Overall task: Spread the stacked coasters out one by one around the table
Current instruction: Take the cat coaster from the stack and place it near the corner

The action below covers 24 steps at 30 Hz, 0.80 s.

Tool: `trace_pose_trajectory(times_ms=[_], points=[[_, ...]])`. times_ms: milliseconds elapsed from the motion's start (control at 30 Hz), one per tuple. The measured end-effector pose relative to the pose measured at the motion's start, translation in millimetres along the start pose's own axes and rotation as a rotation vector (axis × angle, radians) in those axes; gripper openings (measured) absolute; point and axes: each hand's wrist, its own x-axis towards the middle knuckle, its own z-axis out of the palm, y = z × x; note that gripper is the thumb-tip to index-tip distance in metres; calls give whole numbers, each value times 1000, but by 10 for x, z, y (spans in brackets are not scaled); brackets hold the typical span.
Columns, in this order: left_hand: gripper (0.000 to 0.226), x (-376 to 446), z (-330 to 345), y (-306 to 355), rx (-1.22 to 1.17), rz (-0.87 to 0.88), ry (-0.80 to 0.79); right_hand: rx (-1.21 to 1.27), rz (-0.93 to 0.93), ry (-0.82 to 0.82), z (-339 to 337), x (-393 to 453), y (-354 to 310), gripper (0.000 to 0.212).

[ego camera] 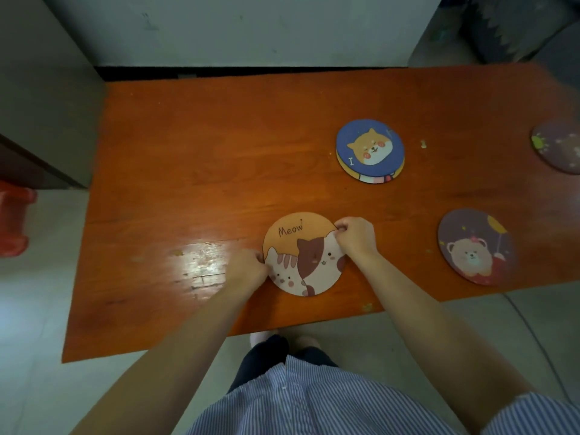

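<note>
Fingers: the left hand (248,270) pinches the lower-left rim of the cat coaster (303,254); the right hand (357,238) curls closed on its upper-right rim.
Cat coaster: flat or nearly flat on the orange table (188,158), lower centre of the frame, marked "Meow".
Handling: it looks thin, light and fairly stiff; the rim is the only place to grip, since the face lies close to the wood.
Stack (370,150): right of centre, upper half, dog picture on top, at least one more coaster beneath.
Laid out: the bear coaster (475,246) at right, a dark coaster (558,146) at the right edge.
Judgement: more coasters remain to place.
</note>
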Motion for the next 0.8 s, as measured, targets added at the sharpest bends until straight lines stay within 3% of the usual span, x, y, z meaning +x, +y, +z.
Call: trace_pose_trajectory(times_ms=[233, 367, 500, 600, 800], points=[[23, -89, 83, -51, 47, -19, 63, -35, -69, -100, 24, -7, 131, 22], [34, -193, 139, -59, 38, -13, 152, -54, -89, -101, 95, -75, 235, 19], [9, -304, 210, -27, 67, 12, 213, -140, -163, 27, 211, -183, 274, 44], [38, -312, 150, -69, 197, 34, 262, -282, -283, 19, 287, -242, 210, 48], [34, -360, -382, -635, 382, 26, 390, -258, -565, -79, 622, -439, -452, 38]])
